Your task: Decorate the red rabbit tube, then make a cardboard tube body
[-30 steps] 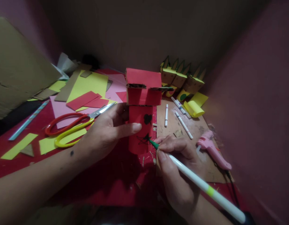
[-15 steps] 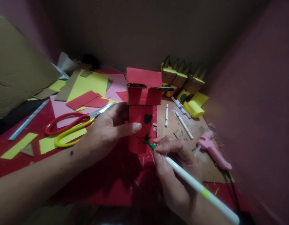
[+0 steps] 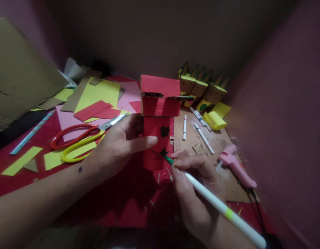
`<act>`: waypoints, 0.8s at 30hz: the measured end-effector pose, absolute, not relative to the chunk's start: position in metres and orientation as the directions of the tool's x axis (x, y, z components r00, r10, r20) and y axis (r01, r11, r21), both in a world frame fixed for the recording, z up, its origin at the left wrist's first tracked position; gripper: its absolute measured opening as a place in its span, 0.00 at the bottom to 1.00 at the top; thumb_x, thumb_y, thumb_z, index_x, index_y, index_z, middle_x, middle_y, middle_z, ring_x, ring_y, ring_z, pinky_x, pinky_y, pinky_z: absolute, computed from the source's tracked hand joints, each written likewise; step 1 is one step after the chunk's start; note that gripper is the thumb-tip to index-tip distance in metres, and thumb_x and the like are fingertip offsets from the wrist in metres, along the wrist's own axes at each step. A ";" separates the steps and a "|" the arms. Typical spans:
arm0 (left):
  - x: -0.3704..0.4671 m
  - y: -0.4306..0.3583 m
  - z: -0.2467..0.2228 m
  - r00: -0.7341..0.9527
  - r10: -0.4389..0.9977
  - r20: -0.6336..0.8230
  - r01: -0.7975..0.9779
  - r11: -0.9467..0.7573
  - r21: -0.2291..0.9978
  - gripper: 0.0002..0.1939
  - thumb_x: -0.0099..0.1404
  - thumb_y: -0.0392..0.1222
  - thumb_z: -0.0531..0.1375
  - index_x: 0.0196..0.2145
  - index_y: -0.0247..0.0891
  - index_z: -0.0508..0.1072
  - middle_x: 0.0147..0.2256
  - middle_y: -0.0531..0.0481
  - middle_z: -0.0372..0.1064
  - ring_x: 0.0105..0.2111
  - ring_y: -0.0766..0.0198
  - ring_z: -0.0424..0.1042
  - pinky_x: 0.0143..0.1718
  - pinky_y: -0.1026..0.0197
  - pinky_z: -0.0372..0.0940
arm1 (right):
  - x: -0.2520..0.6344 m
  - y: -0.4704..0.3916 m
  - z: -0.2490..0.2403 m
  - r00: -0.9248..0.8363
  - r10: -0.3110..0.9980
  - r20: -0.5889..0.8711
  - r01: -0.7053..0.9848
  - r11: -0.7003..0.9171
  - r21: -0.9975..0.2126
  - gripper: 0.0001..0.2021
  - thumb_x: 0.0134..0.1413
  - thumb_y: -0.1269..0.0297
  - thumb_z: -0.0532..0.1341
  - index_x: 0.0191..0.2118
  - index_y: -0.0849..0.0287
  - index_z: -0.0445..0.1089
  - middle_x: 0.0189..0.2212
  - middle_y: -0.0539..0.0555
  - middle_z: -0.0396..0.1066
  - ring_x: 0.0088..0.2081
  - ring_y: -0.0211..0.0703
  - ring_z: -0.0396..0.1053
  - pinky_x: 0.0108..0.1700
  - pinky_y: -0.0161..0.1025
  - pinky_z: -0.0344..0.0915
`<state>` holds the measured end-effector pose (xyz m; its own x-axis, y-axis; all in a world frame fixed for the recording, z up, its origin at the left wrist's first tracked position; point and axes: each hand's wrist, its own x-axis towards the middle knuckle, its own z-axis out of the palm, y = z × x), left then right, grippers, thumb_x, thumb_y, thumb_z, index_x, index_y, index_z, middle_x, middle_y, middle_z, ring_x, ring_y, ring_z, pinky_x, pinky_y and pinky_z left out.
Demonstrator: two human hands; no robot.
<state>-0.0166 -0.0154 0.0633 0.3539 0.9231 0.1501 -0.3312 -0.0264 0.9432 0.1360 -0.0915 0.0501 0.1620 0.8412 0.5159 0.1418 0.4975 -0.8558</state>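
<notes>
Marker [image 3: 210, 196] pinched in right hand [image 3: 192, 200]; red box [image 3: 157, 126] upright, ahead-left of that hand.
Marker's long axis slants from box back across right hand; green tip at black drawing [image 3: 163, 152], contact unclear. Left hand [image 3: 120, 140], nearer, clamped on box, thumb across its front above drawing. Scissors [image 3: 100, 128] beside left hand; pens [image 3: 184, 128] beyond right hand, glue gun [image 3: 236, 166] to its right; nothing seen between tip and drawing.

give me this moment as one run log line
left hand: holds red paper figure | right hand: white pen, green tip at drawn star | nearby: scissors, glue gun
</notes>
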 end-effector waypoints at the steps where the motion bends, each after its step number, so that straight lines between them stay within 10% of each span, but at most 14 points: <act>1: -0.016 -0.015 0.063 0.355 0.923 0.150 -0.331 -0.026 0.943 0.21 0.56 0.37 0.67 0.47 0.38 0.71 0.48 0.44 0.71 0.49 0.51 0.70 0.45 0.57 0.68 | 0.136 -0.092 0.050 0.166 0.845 0.509 0.131 0.492 -0.861 0.08 0.53 0.76 0.58 0.33 0.53 0.66 0.28 0.47 0.66 0.29 0.35 0.65 0.27 0.33 0.58; 24: -0.015 -0.015 0.064 0.345 0.925 0.156 -0.337 -0.033 0.941 0.20 0.56 0.37 0.68 0.46 0.37 0.71 0.47 0.45 0.72 0.47 0.52 0.71 0.43 0.59 0.68 | 0.134 -0.090 0.053 0.181 0.830 0.528 0.204 0.493 -0.846 0.08 0.51 0.76 0.58 0.31 0.54 0.65 0.26 0.47 0.66 0.27 0.35 0.64 0.28 0.34 0.59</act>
<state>-0.0149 -0.0148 0.0640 0.3450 0.9255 0.1564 -0.3367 -0.0335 0.9410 0.1340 -0.0901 0.0527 0.1806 0.8300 0.5277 0.2044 0.4931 -0.8456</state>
